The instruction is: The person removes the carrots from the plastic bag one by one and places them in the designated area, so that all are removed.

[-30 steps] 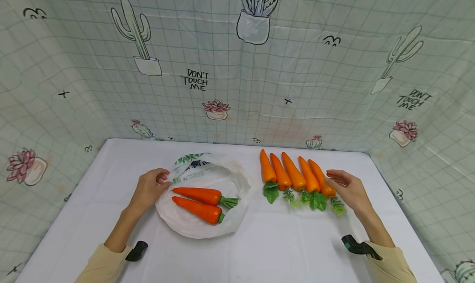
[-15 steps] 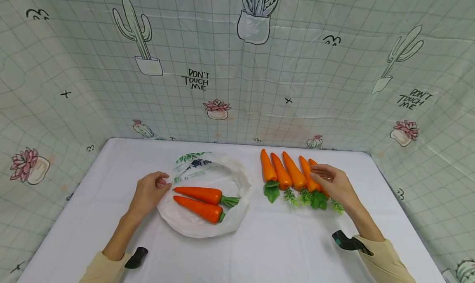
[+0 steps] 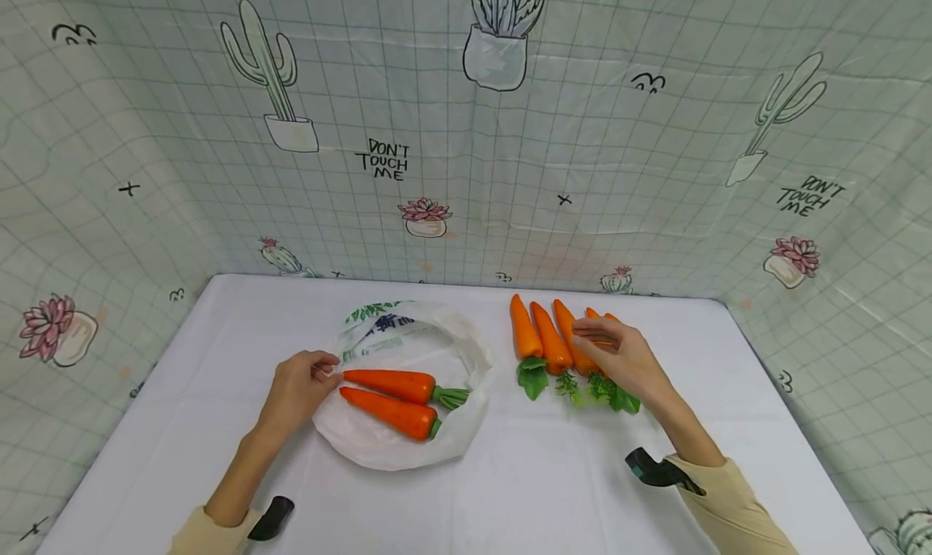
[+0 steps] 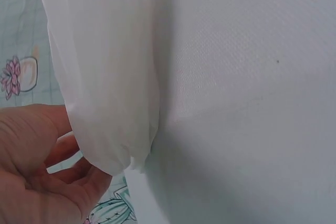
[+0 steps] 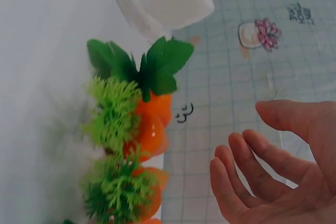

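In the head view, my left hand (image 3: 294,393) is at the left rim of a white plastic bag (image 3: 374,455) with green print, its mouth spread wide. The left wrist view shows my thumb and fingers pinching the bag's edge (image 4: 107,77). Inside lie two orange carrots, an upper carrot (image 3: 393,383) and a lower carrot (image 3: 396,416), green tops toward the right. My right hand (image 3: 628,365) hovers over a row of several carrots (image 3: 524,328), fingers spread from the thumb and holding nothing. It partly hides the carrots at the row's right end.
A white cloth (image 3: 539,490) covers the table. Behind and at the sides hangs a grid-patterned curtain (image 3: 502,150) with cactus drawings. Leafy tops (image 3: 534,379) of the row's carrots point toward the front edge.
My right hand has moved left along the row, from beside its right end to over its middle. The left hand stays at the bag's rim, shifting only slightly.
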Available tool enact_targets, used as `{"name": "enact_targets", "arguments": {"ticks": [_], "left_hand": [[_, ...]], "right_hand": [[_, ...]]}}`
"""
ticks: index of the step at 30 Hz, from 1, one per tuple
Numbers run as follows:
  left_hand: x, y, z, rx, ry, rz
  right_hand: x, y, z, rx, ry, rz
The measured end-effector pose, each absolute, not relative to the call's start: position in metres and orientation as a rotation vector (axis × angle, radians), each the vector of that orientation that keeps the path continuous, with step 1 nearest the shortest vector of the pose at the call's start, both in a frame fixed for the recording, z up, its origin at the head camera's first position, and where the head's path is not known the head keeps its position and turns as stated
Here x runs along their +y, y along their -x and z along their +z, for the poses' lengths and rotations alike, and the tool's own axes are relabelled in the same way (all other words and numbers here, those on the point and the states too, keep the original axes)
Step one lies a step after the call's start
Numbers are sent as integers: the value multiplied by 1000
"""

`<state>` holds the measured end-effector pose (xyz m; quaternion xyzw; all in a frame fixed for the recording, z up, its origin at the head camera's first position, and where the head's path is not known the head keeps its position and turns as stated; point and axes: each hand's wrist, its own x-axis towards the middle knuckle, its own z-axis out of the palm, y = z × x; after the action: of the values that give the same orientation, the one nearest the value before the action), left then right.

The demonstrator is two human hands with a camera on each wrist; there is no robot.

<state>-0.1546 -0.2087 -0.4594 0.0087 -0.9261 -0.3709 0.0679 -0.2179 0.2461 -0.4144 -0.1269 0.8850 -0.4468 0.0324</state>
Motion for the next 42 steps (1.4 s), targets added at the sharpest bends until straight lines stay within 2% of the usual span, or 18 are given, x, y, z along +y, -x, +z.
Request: {"name": "enact_targets", "arguments": {"ticks": [23,42], "left_hand": [[-202,161,-457,-2878,-149,-1106],[-211,161,-460,-2821,-171,-1179]], "right_hand": [[178,223,-407,2617,604,-1462],[114,225,-405,2471,899,-1413]]}}
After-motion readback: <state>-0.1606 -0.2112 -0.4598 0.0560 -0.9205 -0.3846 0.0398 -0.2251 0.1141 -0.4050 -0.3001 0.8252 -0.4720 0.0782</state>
